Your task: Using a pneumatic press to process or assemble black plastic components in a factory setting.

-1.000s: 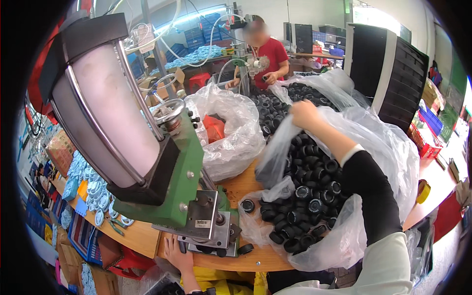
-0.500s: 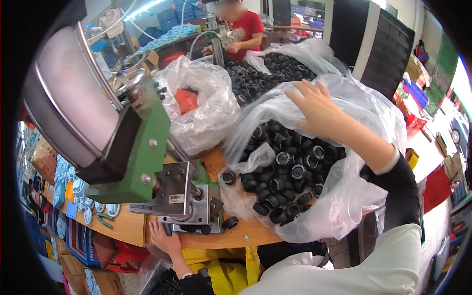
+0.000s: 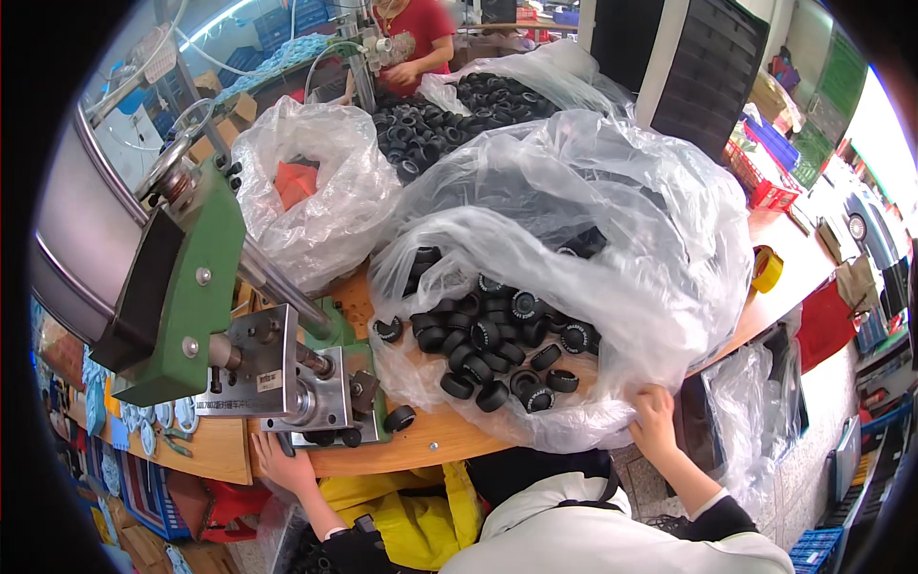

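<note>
My right hand [image 3: 654, 421] is at the near right of the table, its fingers closed on the edge of a clear plastic bag [image 3: 660, 316]. The bag lies open toward me, and a heap of small black toy tires [image 3: 488, 335] spills from its mouth. Beside the base of a green bench press [image 3: 182, 297], my left hand [image 3: 284, 466] rests on the table's near edge, fingers stretched out and holding nothing. A short dark piece [image 3: 287, 443] of the press is by its fingertips. One loose tire [image 3: 400, 418] lies just right of the press base.
Behind the press stands another clear bag [image 3: 320, 220] with something orange in it. More black tires [image 3: 440, 120] cover the far table, where a person in a red shirt [image 3: 421, 43] works. Yellow tape [image 3: 766, 269] sits at the right; yellow cloth [image 3: 402, 517] hangs below the table edge.
My right hand has come down from above the bag to its near right edge, and the plastic now drapes over part of the tires. The view has shifted right; my left hand stays by the press.
</note>
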The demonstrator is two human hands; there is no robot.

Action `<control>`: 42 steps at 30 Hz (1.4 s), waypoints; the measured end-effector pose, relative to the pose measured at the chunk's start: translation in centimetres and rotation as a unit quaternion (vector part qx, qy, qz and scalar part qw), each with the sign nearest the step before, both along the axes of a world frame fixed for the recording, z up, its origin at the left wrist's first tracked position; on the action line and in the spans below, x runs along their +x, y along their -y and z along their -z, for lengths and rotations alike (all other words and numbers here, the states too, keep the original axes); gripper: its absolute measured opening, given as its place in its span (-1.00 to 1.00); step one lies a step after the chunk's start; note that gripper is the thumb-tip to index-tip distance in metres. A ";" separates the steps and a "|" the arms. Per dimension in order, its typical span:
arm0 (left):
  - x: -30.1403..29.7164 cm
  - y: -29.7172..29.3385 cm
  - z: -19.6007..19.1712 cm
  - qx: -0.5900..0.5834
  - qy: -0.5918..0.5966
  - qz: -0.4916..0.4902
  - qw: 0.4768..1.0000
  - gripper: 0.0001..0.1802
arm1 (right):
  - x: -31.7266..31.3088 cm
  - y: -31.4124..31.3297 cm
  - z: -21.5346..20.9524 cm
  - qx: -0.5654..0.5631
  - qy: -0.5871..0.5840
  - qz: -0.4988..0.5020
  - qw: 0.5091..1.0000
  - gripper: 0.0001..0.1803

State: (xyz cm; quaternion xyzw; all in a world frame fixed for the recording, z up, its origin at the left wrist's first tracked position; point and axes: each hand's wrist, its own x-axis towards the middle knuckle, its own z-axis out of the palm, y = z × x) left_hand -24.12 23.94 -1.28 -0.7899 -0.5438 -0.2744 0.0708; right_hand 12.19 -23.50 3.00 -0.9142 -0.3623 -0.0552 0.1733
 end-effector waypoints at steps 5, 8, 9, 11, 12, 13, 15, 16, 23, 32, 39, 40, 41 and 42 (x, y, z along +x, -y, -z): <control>-1.0 0.1 0.2 0.009 -0.014 -0.003 1.000 -0.48 | 2.3 -4.6 2.2 0.005 0.012 -0.041 0.999 -0.58; -0.8 0.2 0.3 0.009 -0.013 -0.004 1.000 -0.48 | 7.4 -5.9 7.1 0.021 -0.012 -0.024 0.999 -0.58; -0.6 0.3 0.2 0.011 -0.013 -0.004 1.000 -0.48 | 8.2 -6.3 7.4 0.035 -0.036 -0.012 0.999 -0.60; 0.0 0.3 0.1 0.003 -0.005 -0.004 1.000 -0.48 | 8.4 -5.8 7.9 0.053 -0.044 -0.007 0.998 -0.60; -0.2 0.3 0.0 0.002 -0.008 -0.005 1.000 -0.47 | 8.1 -6.0 7.8 0.069 -0.056 -0.006 0.996 -0.60; -0.4 0.4 -0.1 0.005 -0.009 -0.006 1.000 -0.47 | 7.8 -6.0 7.5 0.086 -0.067 -0.004 0.994 -0.61; -0.3 0.7 -0.2 -0.009 -0.018 -0.014 1.000 -0.47 | 7.3 -6.0 6.5 0.118 -0.085 0.001 0.989 -0.61; -0.5 0.6 -0.1 -0.010 -0.019 -0.012 1.000 -0.48 | 7.1 -6.0 5.7 0.135 -0.093 0.004 0.986 -0.62; -1.1 0.3 0.2 0.005 -0.025 -0.017 1.000 -0.46 | 2.0 -3.6 -0.2 0.180 -0.056 0.005 0.982 -0.63; -1.0 0.3 -0.2 -0.011 -0.021 -0.022 0.999 -0.40 | 0.0 -8.7 -0.2 0.091 -0.071 -0.127 0.985 -0.67; 0.0 0.3 0.6 -0.003 -0.015 -0.004 1.000 -0.41 | 5.6 -10.9 2.2 0.185 0.003 -0.187 0.965 -0.64; -0.4 0.5 0.4 -0.004 -0.018 -0.007 1.000 -0.41 | 5.0 -10.6 1.7 0.185 0.000 -0.190 0.964 -0.64; -0.7 0.6 0.3 -0.008 -0.018 -0.005 1.000 -0.41 | 4.1 -9.8 0.6 0.110 -0.092 -0.138 0.980 -0.64; -1.3 0.6 0.1 -0.011 -0.018 -0.007 1.000 -0.41 | 3.1 -9.3 -0.6 0.035 -0.181 -0.088 0.979 -0.63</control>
